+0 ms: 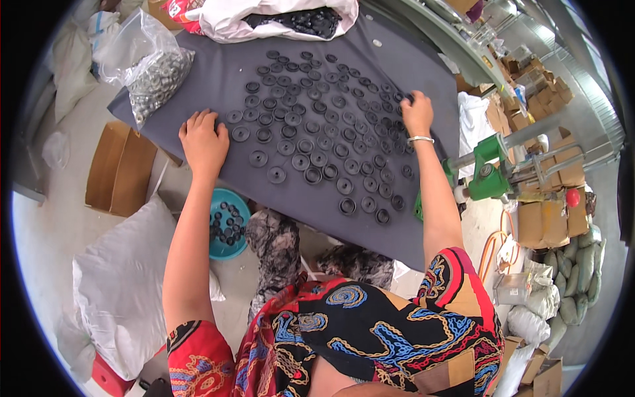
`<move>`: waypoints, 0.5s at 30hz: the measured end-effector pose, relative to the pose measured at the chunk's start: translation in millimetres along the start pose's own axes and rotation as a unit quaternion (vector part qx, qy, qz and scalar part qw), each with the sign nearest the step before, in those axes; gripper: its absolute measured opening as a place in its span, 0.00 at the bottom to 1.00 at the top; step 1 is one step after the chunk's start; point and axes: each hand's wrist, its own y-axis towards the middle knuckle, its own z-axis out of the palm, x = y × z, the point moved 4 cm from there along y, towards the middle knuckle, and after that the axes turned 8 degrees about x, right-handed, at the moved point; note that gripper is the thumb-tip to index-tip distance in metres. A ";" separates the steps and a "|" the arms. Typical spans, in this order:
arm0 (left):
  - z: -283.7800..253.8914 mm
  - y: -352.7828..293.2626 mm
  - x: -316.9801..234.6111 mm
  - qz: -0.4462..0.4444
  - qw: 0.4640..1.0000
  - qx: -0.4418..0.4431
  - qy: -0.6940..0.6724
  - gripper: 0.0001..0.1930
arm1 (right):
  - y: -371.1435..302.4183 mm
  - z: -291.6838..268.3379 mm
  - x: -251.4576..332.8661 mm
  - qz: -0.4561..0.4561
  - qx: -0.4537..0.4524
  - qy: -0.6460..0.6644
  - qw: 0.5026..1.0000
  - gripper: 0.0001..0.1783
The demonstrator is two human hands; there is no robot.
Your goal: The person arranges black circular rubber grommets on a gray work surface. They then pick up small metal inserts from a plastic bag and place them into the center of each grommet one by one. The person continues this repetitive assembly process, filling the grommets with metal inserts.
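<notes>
Many small black round discs with raised rims and centre holes point(319, 159) lie spread over a dark grey cloth-covered table point(264, 202). My left hand point(204, 145) rests palm down at the table's left edge, fingers loosely stretched, just left of the nearest discs; nothing shows in it. At the right side of the spread, my right hand point(417, 118) has its fingers bent together around a black disc point(409, 98) at the fingertips. Part of that disc is hidden by the fingers.
A white sack of black pieces point(228, 23) lies at the far edge. A clear bag of metal parts point(159, 79) sits at the far left corner. Below the near edge stands a blue basin point(218, 250) with more discs. A green metal fixture point(488, 169) is right of my right arm.
</notes>
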 end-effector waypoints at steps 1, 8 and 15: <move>0.1 -4.1 5.8 -0.005 1.000 0.000 0.008 0.12 | -14.5 -6.0 41.5 -0.053 0.043 0.066 0.995 0.17; 3.5 -2.3 5.1 -0.007 1.000 0.001 0.006 0.12 | -151.3 -70.3 183.2 -0.266 0.267 0.253 0.891 0.19; 2.8 -0.3 2.2 -0.013 1.000 0.018 0.014 0.13 | -197.5 -71.5 209.7 -0.398 0.205 0.192 0.873 0.21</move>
